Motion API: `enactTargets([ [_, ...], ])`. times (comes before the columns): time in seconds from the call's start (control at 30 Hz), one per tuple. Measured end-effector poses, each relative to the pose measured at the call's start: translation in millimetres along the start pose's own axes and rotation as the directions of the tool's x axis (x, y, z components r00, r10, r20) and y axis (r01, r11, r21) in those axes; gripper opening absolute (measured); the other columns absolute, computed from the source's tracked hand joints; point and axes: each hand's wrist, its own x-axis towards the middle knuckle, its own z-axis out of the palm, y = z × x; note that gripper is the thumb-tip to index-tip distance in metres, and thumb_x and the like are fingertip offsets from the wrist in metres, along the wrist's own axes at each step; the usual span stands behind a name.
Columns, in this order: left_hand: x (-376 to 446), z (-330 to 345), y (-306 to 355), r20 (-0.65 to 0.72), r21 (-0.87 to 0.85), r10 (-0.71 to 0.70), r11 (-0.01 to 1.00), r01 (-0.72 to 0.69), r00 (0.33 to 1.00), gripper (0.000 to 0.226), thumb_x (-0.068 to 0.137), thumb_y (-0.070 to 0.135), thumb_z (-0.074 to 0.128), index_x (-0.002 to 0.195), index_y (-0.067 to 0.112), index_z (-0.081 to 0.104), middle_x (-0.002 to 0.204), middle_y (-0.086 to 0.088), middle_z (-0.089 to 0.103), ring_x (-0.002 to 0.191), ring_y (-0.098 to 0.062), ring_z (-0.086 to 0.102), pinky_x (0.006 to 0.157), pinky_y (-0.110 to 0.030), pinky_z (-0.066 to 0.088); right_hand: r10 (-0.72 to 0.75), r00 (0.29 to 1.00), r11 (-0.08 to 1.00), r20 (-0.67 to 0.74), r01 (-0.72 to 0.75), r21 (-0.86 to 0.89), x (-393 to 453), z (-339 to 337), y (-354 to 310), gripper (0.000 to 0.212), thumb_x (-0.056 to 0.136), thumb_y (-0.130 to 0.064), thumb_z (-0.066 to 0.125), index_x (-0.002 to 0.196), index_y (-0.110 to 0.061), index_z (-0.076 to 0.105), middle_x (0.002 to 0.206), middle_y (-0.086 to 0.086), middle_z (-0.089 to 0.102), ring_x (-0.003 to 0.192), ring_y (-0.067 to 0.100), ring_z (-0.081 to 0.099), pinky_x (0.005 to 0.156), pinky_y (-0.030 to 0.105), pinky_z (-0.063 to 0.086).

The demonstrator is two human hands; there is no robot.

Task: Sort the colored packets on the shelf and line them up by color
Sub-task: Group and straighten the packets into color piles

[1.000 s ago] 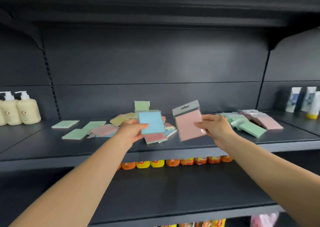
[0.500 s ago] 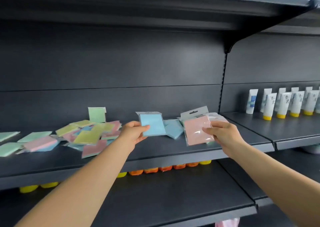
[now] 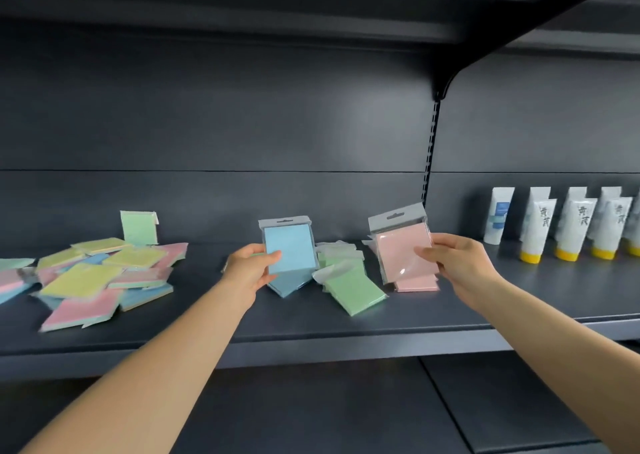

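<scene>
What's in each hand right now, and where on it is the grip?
Left hand pinches the blue packet at its lower left corner. Right hand holds the pink packet by its right edge, thumb on the front.

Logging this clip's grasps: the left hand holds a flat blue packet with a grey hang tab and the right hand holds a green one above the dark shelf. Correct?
Not quite. In the head view the right hand holds a flat pink packet, not green. The left hand does hold the flat blue packet, above the dark shelf.
</scene>
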Motion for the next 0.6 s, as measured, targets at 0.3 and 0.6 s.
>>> enactTargets([
  [0.3, -4, 9, -10, -0.010, -0.014, -0.024, 1.000, 0.024, 1.000, 0.015, 0.085, -0.001, 0.063, 0.097, 0.006, 0.061, 0.113, -0.014, 0.064, 0.105, -0.028, 0.062, 0.069, -0.026, 0.051, 0.126, 0.988, 0.983, -0.089, -0.136, -0.121, 31, -28, 49, 0.022, 0.075, 0.001, 0.075, 0.096, -0.002, 0.069, 0.092, 0.013, 0.071, 0.086, 0.029, 0.065, 0.092, 0.039, 0.050],
  [0.6, -2, 0, -23, -0.050, -0.019, -0.067, 0.998, 0.066, 0.997, 0.012, 0.083, -0.004, 0.064, 0.086, 0.007, 0.060, 0.100, -0.011, 0.065, 0.092, -0.025, 0.064, 0.078, -0.034, 0.051, 0.150, 0.987, 0.923, -0.061, -0.162, -0.350, 55, -29, 65, 0.025, 0.078, -0.007, 0.074, 0.101, 0.001, 0.070, 0.088, 0.010, 0.064, 0.077, 0.022, 0.056, 0.082, 0.033, 0.045],
])
